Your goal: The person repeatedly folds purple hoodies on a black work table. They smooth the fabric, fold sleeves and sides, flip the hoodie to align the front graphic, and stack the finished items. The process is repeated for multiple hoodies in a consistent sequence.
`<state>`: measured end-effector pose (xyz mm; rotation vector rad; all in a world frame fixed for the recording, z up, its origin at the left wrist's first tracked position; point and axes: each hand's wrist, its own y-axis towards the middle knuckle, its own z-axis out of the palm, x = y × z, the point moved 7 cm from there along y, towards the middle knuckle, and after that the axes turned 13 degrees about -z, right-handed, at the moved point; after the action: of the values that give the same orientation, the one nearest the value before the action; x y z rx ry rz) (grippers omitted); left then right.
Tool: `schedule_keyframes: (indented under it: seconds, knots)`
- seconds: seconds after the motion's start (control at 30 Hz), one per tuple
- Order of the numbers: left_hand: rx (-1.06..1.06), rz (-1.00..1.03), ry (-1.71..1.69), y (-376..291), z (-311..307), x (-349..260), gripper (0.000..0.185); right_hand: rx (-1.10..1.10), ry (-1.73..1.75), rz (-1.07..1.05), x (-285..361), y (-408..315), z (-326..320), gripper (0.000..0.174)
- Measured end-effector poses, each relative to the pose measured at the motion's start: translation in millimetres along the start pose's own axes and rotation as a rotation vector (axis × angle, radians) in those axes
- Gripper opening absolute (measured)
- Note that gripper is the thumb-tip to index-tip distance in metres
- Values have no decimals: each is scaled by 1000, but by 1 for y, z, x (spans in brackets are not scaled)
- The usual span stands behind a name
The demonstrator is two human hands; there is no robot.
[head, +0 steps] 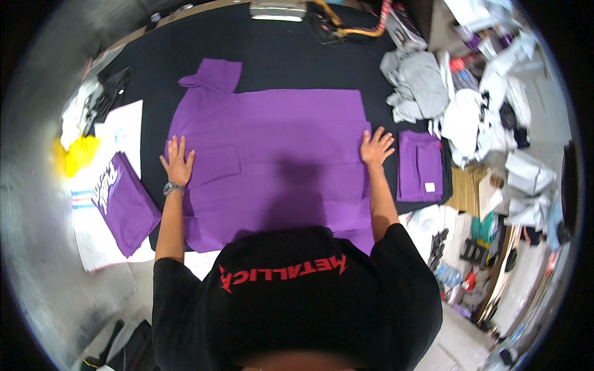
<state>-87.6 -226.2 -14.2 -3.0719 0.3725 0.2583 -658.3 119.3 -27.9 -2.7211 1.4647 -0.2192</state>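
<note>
A purple shirt [287,134] lies spread on a black-covered table [297,55] in front of me, with its hem side to the right. One short sleeve [220,74] sticks out at the upper left. My left hand [177,162], a metal watch [173,188] at its wrist, presses palm down on the shirt's left edge. Across from it, my right hand [377,147] rests at the right edge with fingers spread. Neither hand grips anything. A folded purple garment [420,167] with a small white label is just right of my right hand.
Folded purple clothing [127,204] with white print lies at left on a white printed sheet [127,125], near a yellow bundle [82,153]. Grey cloth [415,83] and white garments [466,120] are heaped at right. A metal box [278,10] stands at the far edge.
</note>
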Motion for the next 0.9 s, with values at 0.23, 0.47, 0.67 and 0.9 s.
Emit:
schedule_keyframes:
  seconds: [0.23, 0.47, 0.67, 0.9]
  knots:
    - [-92, 390, -438, -70, -30, -132, 36, -214, 296, -733, -28, -40, -40, 47]
    - [-8, 305, -261, -79, -1, -164, 15, -235, 221, -687, -15, -45, -21, 34]
    - [44, 365, -266, -78, -1, -162, 15, -207, 362, -741, -24, -52, -23, 30]
    - [68, 423, -315, -106, 14, -300, 42, -355, 328, -783, 32, -32, -33, 59]
